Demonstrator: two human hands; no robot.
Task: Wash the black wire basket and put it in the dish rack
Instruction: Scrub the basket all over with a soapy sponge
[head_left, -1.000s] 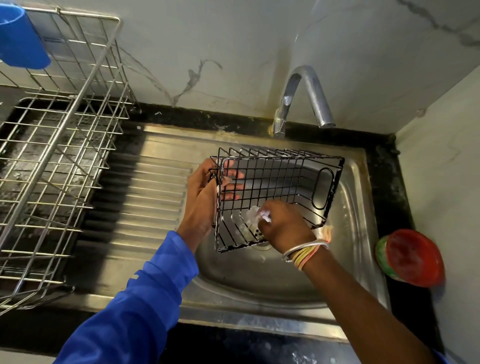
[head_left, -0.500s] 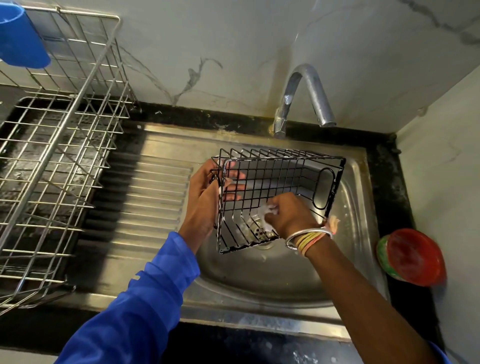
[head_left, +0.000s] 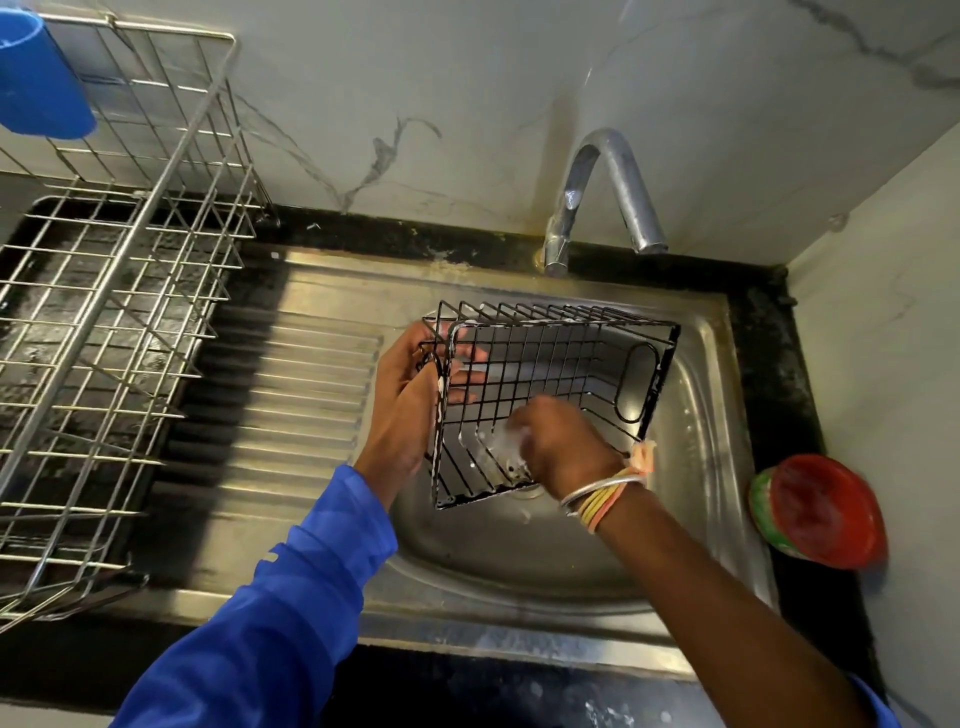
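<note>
Head: left hand (head_left: 402, 400) grip on basket (head_left: 550, 364), axis left-right, mouth camera-ward; right hand's (head_left: 563, 447) perhaps on scrubber (head_left: 506, 441).

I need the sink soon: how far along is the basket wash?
Done: foam already streaks the basket. In hand: the left hand grips its end, tilted over the sink, while the right hand rubs a blurred white scrubber inside. Left: rinsing, since no water runs from the tap, then moving it to the dish rack.

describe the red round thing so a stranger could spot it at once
Find the steel sink under the tap. On the black counter at its right sits a round tub, red on top, green on the side, the only red thing there.
</note>
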